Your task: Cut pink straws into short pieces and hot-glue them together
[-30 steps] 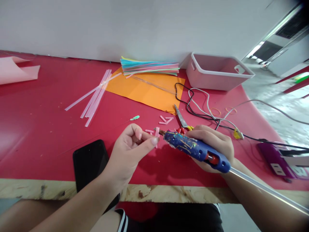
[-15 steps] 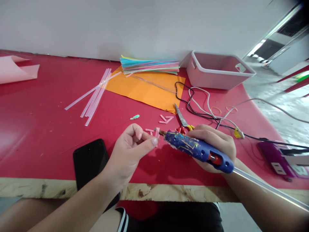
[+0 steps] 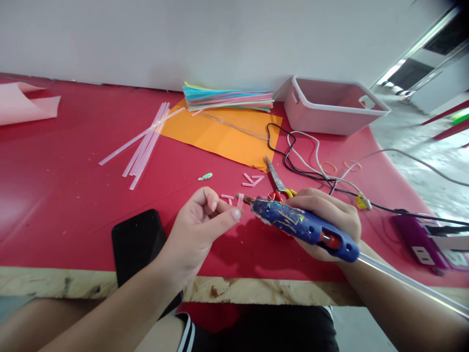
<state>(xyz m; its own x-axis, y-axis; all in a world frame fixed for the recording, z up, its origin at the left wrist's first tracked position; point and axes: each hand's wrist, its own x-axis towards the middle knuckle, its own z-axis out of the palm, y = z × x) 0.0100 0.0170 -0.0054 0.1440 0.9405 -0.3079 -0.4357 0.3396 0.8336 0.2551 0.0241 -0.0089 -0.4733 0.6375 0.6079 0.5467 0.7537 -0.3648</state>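
Note:
Between thumb and fingertips, my left hand pinches a short piece of pink straw, held upright. My right hand is wrapped around a blue hot glue gun spattered with dried glue. Its nozzle points left at the straw piece; whether they touch I cannot tell. A long clear glue stick sticks out of the gun's back end. Just beyond the hands lie several cut pink straw pieces. Scissors with red and yellow handles lie behind the glue gun, partly hidden by it.
Left of my forearm lies a black phone. Long pink straws, an orange sheet and a bundle of coloured straws lie farther back. A pink bin, tangled cables and a purple power strip are on the right.
The glue gun has shifted slightly to the right, along with my right hand. My left hand still holds the straw piece in almost the same place.

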